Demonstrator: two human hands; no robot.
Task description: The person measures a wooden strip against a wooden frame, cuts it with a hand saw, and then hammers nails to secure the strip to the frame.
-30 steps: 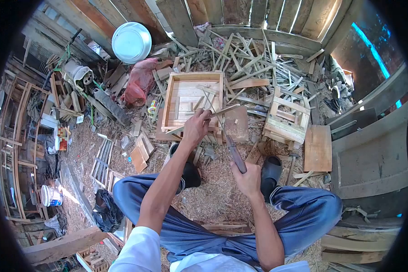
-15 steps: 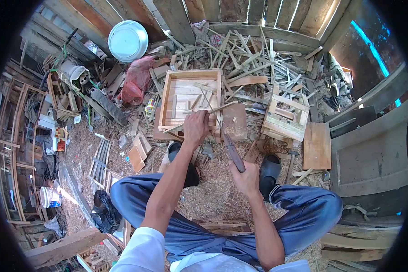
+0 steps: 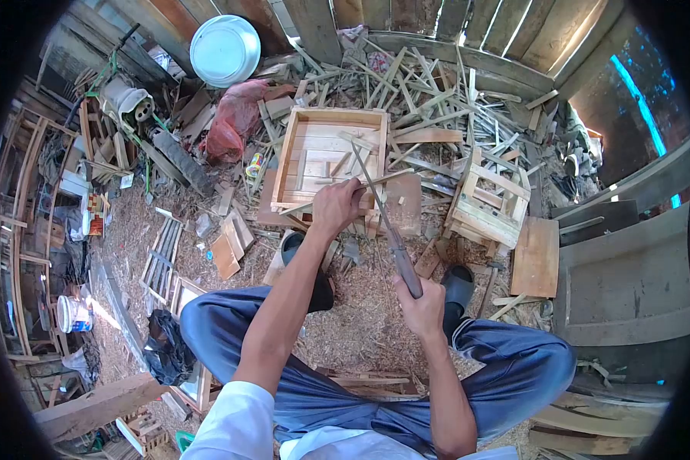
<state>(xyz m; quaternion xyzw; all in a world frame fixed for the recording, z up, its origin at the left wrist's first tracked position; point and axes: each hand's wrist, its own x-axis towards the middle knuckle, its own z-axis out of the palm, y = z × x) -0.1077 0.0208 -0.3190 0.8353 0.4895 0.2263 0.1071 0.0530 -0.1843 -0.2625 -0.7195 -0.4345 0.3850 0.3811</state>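
Knife gripped in your closed right hand, its long blade running up and away to cross the one thin wooden strip your closed left hand, the farther of the two, pinches level before one open wooden crate.

A round white bowl is leaning against the plank wall at the far side of the floor. Near it, a red bag is lying among loose sticks. A big pile of thin wood strips is spreading along the wall. A small wooden frame box is sitting to the right, and a flat board is lying just beside it. A white bucket is standing at the floor's left edge. A black bag is lying near it. Wood shavings are covering the floor.
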